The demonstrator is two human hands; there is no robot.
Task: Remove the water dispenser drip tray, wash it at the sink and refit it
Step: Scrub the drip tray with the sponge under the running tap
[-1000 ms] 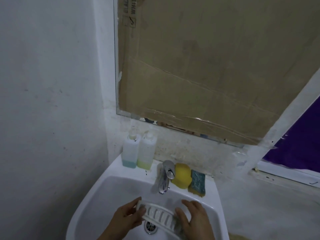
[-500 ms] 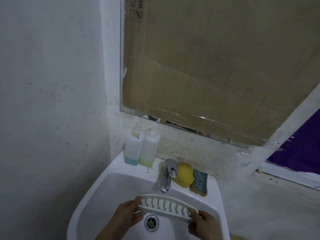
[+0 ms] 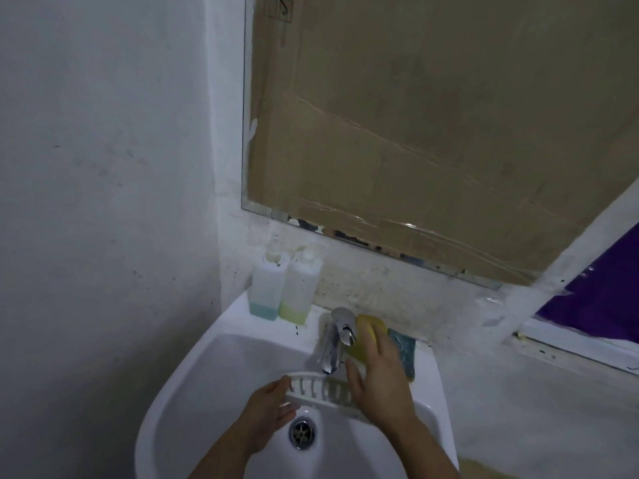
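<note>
Left hand fingers pinching the white drip tray over the sink, right hand fingers spread on the yellow sponge.

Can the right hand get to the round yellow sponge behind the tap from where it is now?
Probably yes. The right hand is already stretched over the white slotted drip tray, its fingers touching or almost touching the round yellow sponge beside the chrome tap. Nothing blocks it.
</note>
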